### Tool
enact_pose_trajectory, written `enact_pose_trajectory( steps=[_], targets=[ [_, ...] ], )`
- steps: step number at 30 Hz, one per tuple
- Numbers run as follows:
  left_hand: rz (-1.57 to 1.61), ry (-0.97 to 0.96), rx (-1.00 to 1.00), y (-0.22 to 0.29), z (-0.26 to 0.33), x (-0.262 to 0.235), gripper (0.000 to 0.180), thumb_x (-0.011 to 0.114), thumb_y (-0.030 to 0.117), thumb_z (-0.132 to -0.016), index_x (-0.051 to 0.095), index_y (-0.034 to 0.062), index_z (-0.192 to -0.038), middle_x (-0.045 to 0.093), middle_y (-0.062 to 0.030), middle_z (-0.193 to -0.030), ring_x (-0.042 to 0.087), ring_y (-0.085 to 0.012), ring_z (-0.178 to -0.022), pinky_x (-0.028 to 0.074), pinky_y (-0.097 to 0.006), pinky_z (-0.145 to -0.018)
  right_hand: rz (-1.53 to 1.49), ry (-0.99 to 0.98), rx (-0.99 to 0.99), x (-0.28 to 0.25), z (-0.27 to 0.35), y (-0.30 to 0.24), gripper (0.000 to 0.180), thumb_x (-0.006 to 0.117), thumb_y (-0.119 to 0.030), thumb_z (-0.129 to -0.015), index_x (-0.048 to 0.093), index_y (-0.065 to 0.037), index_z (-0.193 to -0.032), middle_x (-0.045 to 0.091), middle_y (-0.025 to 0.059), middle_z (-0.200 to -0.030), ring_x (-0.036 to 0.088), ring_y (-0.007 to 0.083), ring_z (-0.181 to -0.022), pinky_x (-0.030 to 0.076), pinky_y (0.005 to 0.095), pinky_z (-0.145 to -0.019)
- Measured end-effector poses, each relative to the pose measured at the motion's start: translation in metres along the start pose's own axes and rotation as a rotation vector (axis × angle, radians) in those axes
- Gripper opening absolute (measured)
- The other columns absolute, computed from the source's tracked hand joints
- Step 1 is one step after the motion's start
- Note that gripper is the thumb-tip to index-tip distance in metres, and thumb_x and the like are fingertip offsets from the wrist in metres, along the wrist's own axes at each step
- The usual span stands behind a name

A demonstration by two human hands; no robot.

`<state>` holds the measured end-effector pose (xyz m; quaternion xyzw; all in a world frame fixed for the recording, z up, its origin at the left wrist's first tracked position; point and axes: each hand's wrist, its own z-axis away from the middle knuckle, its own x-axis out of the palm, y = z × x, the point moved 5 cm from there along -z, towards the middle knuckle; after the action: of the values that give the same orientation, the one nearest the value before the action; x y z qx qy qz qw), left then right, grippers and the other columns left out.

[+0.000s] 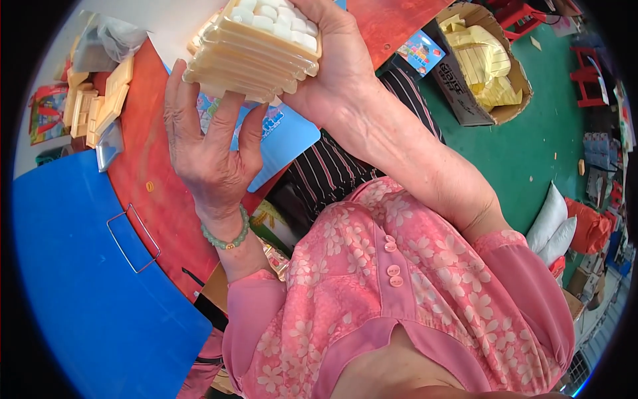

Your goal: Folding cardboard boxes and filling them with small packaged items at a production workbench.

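Note:
A stack of several cream plastic trays (249, 63) is held up at the top of the view, tilted. White rounded pieces (276, 18) fill its top tray in rows; I cannot make out their kind. My right hand (332, 56) grips the stack at its right side, its fingers partly hidden beyond it. My left hand (216, 149) is just below the stack's near left edge with its fingers spread, some fingertips at or behind the trays. Whether they bear any weight is unclear. Below the trays lies a light-blue printed sheet or board (286, 143).
Cream trays (109, 100) are piled at the far left of the red table (149, 159), near a clear plastic bag (123, 33). A blue panel (86, 266) with a wire handle covers the left. At right, a cardboard box (462, 96) holding yellow material stands on the green floor.

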<state>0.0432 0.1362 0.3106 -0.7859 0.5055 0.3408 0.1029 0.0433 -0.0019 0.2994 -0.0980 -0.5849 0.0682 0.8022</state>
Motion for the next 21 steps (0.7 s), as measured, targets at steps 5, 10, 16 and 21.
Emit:
enact_pose_trajectory(
  steps=[5, 10, 16, 21],
  targets=[
    [-0.051, 0.053, 0.014, 0.002, -0.004, 0.000, 0.026, 0.082, 0.018, -0.072, 0.072, 0.0088, -0.093, 0.059, -0.0193, -0.123, 0.055, -0.0380, -0.120, 0.050, -0.043, -0.094, 0.009, -0.035, -0.031, 0.001, -0.006, 0.001, 0.045, 0.058, -0.037, -0.095, 0.052, -0.006, -0.127, 0.065, 0.0058, -0.112, 0.062, 0.0182, -0.101, 0.050, 0.0330, -0.087],
    [-0.163, 0.070, -0.030, 0.002, 0.001, 0.004, 0.027, 0.083, 0.022, -0.072, 0.071, 0.0096, -0.093, 0.060, -0.0181, -0.119, 0.057, -0.0369, -0.116, 0.050, -0.043, -0.093, 0.029, -0.050, -0.081, 0.002, -0.014, 0.006, 0.044, 0.059, -0.034, -0.095, 0.050, -0.006, -0.128, 0.065, 0.0051, -0.111, 0.061, 0.0182, -0.101, 0.049, 0.0325, -0.088],
    [-0.126, 0.162, 0.000, 0.007, 0.004, 0.013, 0.032, 0.082, 0.023, -0.074, 0.069, 0.0083, -0.099, 0.059, -0.0155, -0.113, 0.054, -0.0378, -0.118, 0.050, -0.045, -0.093, 0.225, -0.014, -0.284, -0.022, -0.025, 0.018, 0.040, 0.065, -0.026, -0.092, 0.057, 0.002, -0.118, 0.064, 0.0075, -0.105, 0.061, 0.0145, -0.093, 0.050, 0.0289, -0.081],
    [-0.098, 0.130, 0.024, 0.010, -0.006, 0.008, 0.040, 0.079, 0.030, -0.078, 0.066, 0.0066, -0.108, 0.060, -0.0143, -0.112, 0.057, -0.0360, -0.115, 0.046, -0.048, -0.097, 0.331, 0.037, -0.357, -0.030, -0.021, 0.021, 0.044, 0.066, -0.027, -0.089, 0.057, 0.003, -0.119, 0.066, 0.0114, -0.107, 0.064, 0.0175, -0.094, 0.052, 0.0315, -0.081]
  ],
)
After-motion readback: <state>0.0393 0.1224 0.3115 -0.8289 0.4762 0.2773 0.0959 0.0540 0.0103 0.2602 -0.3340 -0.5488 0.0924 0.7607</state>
